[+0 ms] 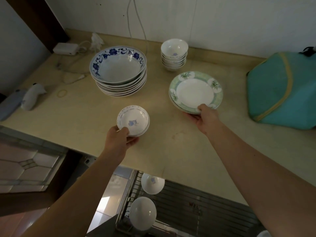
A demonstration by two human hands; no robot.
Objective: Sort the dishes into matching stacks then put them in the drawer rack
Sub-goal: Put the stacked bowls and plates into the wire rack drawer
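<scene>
My left hand (118, 139) grips the near edge of a small stack of white saucers (135, 118) with a blue flower in the middle, held just over the counter. My right hand (204, 117) holds the near rim of a short stack of green-rimmed plates (195, 90). Behind them stand a tall stack of blue-flowered deep plates (118, 68) and a stack of small white bowls (174, 53). Below the counter edge the drawer rack (205, 209) is pulled out, with two white bowls (152, 183) (142, 213) at its left side.
The beige counter (85, 120) also carries a teal cloth food cover (282, 89) at the right, a white adapter with cables (65, 48) at the back left, a rubber band (61, 93) and a white bottle-like object (33, 96) at the left.
</scene>
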